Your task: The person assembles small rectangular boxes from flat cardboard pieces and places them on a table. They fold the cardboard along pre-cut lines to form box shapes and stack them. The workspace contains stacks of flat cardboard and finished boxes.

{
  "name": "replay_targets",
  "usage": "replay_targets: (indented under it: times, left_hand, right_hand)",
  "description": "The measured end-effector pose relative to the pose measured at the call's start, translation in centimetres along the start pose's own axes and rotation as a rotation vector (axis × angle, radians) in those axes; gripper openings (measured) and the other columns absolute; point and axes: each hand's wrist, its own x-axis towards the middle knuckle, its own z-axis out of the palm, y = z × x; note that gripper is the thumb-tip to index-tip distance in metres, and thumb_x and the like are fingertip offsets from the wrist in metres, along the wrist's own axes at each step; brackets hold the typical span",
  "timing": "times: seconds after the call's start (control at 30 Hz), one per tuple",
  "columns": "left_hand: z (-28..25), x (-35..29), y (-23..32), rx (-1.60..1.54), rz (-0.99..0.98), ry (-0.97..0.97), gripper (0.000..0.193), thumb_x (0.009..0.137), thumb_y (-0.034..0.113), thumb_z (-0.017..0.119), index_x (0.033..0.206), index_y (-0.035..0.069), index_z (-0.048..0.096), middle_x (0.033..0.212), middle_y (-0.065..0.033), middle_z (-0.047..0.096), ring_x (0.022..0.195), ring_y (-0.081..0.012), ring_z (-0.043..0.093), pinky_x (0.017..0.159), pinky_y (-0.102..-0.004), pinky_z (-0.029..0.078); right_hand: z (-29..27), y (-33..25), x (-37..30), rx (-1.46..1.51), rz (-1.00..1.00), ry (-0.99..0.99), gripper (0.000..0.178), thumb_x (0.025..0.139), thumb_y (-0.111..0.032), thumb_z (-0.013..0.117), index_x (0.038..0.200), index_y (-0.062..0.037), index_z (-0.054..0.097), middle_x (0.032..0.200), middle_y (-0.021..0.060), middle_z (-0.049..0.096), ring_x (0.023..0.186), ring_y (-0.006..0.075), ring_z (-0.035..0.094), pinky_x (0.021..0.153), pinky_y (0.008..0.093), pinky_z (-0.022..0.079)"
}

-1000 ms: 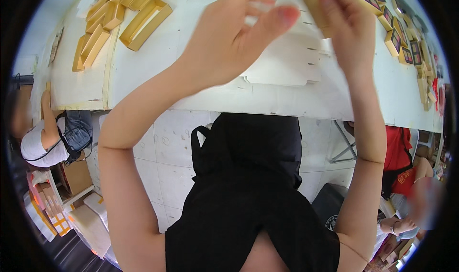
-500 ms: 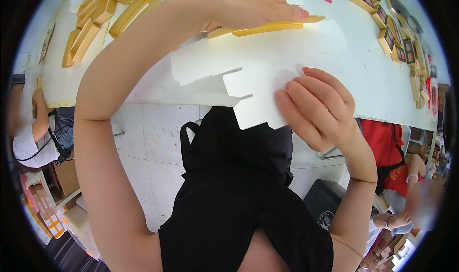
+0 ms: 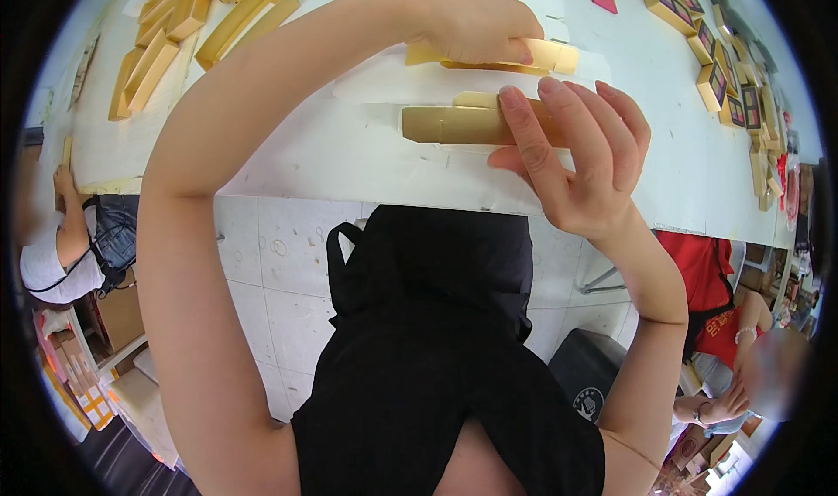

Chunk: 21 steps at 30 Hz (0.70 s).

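Note:
At the far side of the work spot, my left hand [image 3: 484, 25] is curled down over a gold folded cardboard piece [image 3: 554, 56], its fingers closed on it against the table. Nearer to me, my right hand [image 3: 587, 151] holds a second gold cardboard piece [image 3: 458, 126], a long flat strip with a raised flap along its far edge. The thumb shows at the strip's near side and the fingers lie over its right part, hiding that end. White card [image 3: 384, 79] lies beneath and between the two gold pieces.
Open gold box trays [image 3: 249, 25] stand at the far left of the white table [image 3: 288, 147]. Gold boxes with coloured palettes [image 3: 711, 82] line the right side, near small pink pieces [image 3: 604, 0]. People sit at both sides; a dark bin [image 3: 589, 365] stands below right.
The white die-cut face in my right hand has given way to a narrow gold strip, held farther from me. My left hand has shifted right and its gold piece shows more of its face.

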Motion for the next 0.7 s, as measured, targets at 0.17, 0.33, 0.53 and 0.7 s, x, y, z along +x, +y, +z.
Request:
replay_targets:
  times: [0.17,0.33,0.53,0.7]
  left_hand:
    - [0.1,0.8,-1.1,0.153,0.044,0.15,0.022,0.101,0.024,0.054,0.092,0.005,0.06,0.078,-0.0079,0.06,0.071,-0.0197,0.056,0.065,-0.0326,0.046]
    - [1.0,1.5,-0.9,0.549,0.281,0.214,0.027,0.093,0.027,0.056,0.097,0.002,0.065,0.089,-0.0208,0.071,0.086,-0.0361,0.07,0.076,-0.0472,0.055]
    - [-0.2,0.5,-0.7,0.433,0.204,0.102,0.023,0.088,0.024,0.06,0.095,0.002,0.065,0.085,-0.0192,0.07,0.083,-0.0368,0.07,0.073,-0.0472,0.054]
    - [-1.9,-5.3,0.9,0.45,0.026,0.444,0.016,0.085,0.017,0.064,0.094,0.006,0.07,0.091,-0.0122,0.071,0.092,-0.0301,0.067,0.076,-0.0413,0.053]
  right_hand:
    - [1.1,0.2,-0.7,0.042,-0.055,-0.082,0.024,0.08,-0.01,0.068,0.102,-0.0001,0.072,0.1,0.0105,0.066,0.092,0.0221,0.064,0.079,0.0331,0.053]
    - [1.9,-0.5,-1.2,0.229,0.071,-0.26,0.02,0.072,-0.007,0.066,0.091,-0.0006,0.065,0.085,0.0103,0.06,0.081,0.0239,0.062,0.066,0.0334,0.051]
    - [4.2,3.2,0.5,0.612,0.303,-0.53,0.006,0.088,-0.009,0.064,0.093,-0.0064,0.066,0.09,0.0087,0.07,0.084,0.0294,0.067,0.07,0.0392,0.053]
    - [5.2,3.7,-0.1,0.65,0.293,-0.458,0.009,0.092,-0.015,0.066,0.097,-0.0071,0.068,0.089,0.0092,0.072,0.079,0.0293,0.068,0.068,0.0394,0.053]
